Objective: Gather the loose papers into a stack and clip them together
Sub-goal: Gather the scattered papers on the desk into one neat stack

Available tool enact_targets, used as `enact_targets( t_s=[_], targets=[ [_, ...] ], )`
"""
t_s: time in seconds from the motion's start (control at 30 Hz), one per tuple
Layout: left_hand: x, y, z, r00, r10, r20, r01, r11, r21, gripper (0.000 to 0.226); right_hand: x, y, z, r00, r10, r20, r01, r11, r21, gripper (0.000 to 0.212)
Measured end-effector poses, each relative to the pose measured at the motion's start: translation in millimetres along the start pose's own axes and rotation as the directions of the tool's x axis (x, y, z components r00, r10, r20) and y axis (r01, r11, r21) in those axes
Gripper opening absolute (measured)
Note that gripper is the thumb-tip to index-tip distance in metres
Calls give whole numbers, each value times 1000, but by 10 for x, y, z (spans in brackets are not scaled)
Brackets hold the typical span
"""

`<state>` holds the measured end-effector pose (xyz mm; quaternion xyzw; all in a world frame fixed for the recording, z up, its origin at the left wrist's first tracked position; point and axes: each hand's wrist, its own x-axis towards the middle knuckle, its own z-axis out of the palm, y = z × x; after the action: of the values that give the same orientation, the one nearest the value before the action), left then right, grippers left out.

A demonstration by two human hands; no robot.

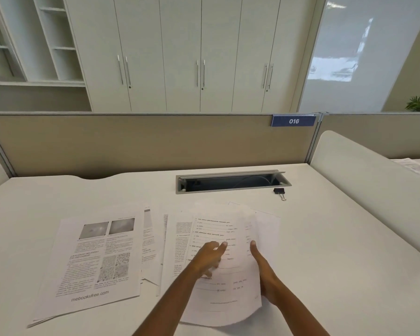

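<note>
While both hands are at the loose papers (177,241), the reference point for all positions is the cable slot (230,182) set into the far part of the table (337,238).

1. Loose papers: spread on the table on the near side of the cable slot, directly in front of it, overlapping at uneven angles.
2. Top sheet (230,287): uppermost of that spread, nearest the person, bowed upward with its near edge curved off the table.
3. Left hand (210,257): rests on the face of the top sheet, one finger extended toward the cable slot, the others loosely bent. It encloses nothing.
4. Right hand (264,275): holds the right edge of the top sheet, thumb laid along the face. The remaining fingers are hidden behind the paper.
5. Printed stack (95,263): nearer than the cable slot and well to its left, lying flat, apart from both hands, top page showing photographs and columns of text.
6. Binder clip (279,191): black, on the table just beside the right end of the cable slot, on its near side, untouched.
7. Partition (143,141): upright beyond the cable slot, carrying a blue plate (294,121) marked 016.
</note>
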<state>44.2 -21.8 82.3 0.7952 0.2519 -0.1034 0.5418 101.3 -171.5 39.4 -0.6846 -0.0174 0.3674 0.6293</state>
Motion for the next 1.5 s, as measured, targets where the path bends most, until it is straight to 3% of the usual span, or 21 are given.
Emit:
enact_targets(
  t_s=[0.1,0.17,0.27,0.33,0.4,0.47,0.53,0.63,0.77,0.87,1.07,1.2,1.3,1.33,1.5],
  targets=[
    [61,-155,-110,976,94,-197,-37,961,275,54,-45,-18,11,999,-35,-11,33,995,-97,35],
    [74,-309,-226,929,78,-362,72,920,385,59,-52,-13,-7,997,-48,-61,33,975,-218,32],
    [37,-513,-410,860,-13,-511,204,926,319,72,-71,-6,-30,991,-85,-108,59,971,-231,28],
    [32,-604,-505,836,-43,-546,136,982,131,79,-61,1,-70,983,-116,-143,89,979,-185,30],
    [6,-642,-592,844,-47,-534,-17,993,-114,76,-41,12,-107,977,-145,-157,129,986,-109,32],
    [-47,-614,-657,887,-5,-462,-183,914,-362,57,-56,-24,-111,972,-183,-148,183,983,-16,31],
    [-115,-512,-691,909,64,-412,-279,828,-486,45,-85,-110,-75,952,-272,-142,279,960,30,25],
    [-118,-315,-732,881,114,-458,-352,806,-477,57,-112,-310,3,892,-422,-160,432,901,29,26],
    [-154,-60,-824,841,229,-491,-468,764,-445,25,-112,-544,83,801,-564,-201,572,820,-20,29],
    [-238,29,-910,801,396,-448,-581,693,-427,36,-146,-628,84,753,-630,-193,637,771,-31,34],
    [-274,2,-853,840,413,-351,-533,745,-401,52,-199,-532,32,805,-585,-92,585,810,-32,42],
    [-204,10,-807,815,358,-455,-545,741,-392,18,-210,-639,70,876,-450,-172,449,892,-50,43],
    [-156,41,-796,795,346,-498,-561,732,-387,19,-62,-664,151,786,-561,-260,542,827,-147,23],
    [-140,35,-789,793,340,-506,-561,732,-388,20,-84,-652,171,777,-586,-230,558,810,-180,19],
    [-82,-140,-749,827,316,-466,-509,773,-378,32,-30,-452,117,834,-541,-106,482,810,-334,19]
  ],
)
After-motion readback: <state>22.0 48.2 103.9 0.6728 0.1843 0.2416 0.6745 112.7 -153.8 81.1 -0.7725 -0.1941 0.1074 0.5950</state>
